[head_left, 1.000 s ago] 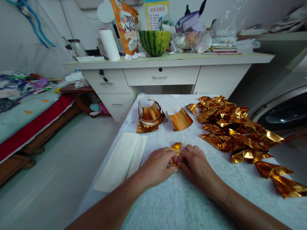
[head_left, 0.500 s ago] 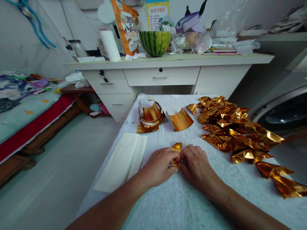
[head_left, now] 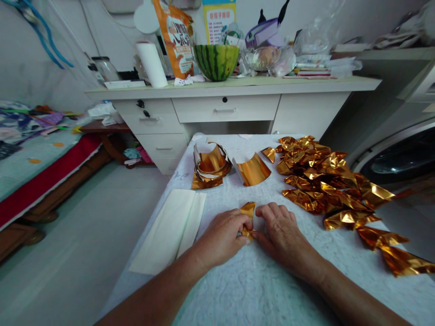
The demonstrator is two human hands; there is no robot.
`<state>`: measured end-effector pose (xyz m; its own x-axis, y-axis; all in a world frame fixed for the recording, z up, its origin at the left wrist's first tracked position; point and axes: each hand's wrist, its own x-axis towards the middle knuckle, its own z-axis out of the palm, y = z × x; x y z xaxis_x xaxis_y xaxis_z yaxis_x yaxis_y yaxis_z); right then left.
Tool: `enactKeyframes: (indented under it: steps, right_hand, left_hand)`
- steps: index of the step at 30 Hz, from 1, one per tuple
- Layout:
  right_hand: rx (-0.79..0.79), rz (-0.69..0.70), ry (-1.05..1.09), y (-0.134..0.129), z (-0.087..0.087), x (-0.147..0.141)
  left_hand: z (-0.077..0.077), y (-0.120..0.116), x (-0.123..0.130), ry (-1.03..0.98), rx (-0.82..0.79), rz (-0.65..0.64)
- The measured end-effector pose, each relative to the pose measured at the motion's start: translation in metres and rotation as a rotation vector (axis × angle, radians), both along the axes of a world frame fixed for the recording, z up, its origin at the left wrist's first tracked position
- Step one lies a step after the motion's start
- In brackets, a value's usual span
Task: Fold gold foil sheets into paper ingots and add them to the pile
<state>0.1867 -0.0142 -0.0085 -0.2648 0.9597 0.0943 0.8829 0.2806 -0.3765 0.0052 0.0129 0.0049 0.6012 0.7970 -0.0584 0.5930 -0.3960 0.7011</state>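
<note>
A small folded piece of gold foil paper [head_left: 248, 208] lies on the cloth-covered table. My left hand [head_left: 222, 234] pinches it from the left, fingers over its middle and thumb near its lower end. My right hand [head_left: 284, 232] is beside it on the right, thumb tip at the foil's lower end and fingers apart from the thumb. Beyond my hands are a curved sheet of gold foil paper [head_left: 254, 170] and a curled stack of such sheets [head_left: 212, 163]. Folded gold foil pieces [head_left: 326, 174] are heaped to the right.
Pale folded paper [head_left: 165, 231] lies along the left side of the table [head_left: 234, 290]. A white desk [head_left: 226, 108] stands behind, bearing a cut watermelon [head_left: 216, 61], an orange snack bag [head_left: 178, 43] and a paper roll [head_left: 152, 64]. A washing machine [head_left: 401, 131] is at the right, a bed [head_left: 47, 156] at the left.
My right index finger has lifted off the foil and spread away from the thumb. My left hand keeps its pinch. The whole view has shifted slightly.
</note>
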Motion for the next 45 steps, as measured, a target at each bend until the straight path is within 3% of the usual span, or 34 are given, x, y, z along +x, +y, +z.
enactKeyframes:
  steps: [9, 15, 21, 26, 40, 45]
  right_hand:
    - [0.022, 0.026, 0.013, 0.003, -0.007, 0.016]
    - [0.034, 0.075, 0.160, 0.007, -0.003, 0.024]
    - [0.128, 0.137, 0.224, 0.019, -0.004, 0.021]
    - [0.107, 0.215, 0.215, 0.022, -0.005, 0.018]
    - [0.021, 0.117, 0.206, 0.024, -0.004, 0.025]
    - [-0.016, 0.088, 0.214, 0.020, -0.004, 0.025]
  left_hand:
    - [-0.001, 0.000, 0.000, 0.011, 0.010, 0.000]
    - [0.000, -0.003, 0.000, 0.068, 0.057, 0.000]
    - [-0.002, -0.005, -0.001, 0.040, 0.101, -0.029]
    - [0.000, -0.005, -0.002, 0.050, 0.124, -0.044]
    - [-0.010, 0.003, -0.008, 0.083, 0.268, -0.014]
    - [-0.009, 0.004, -0.007, 0.065, 0.282, 0.104]
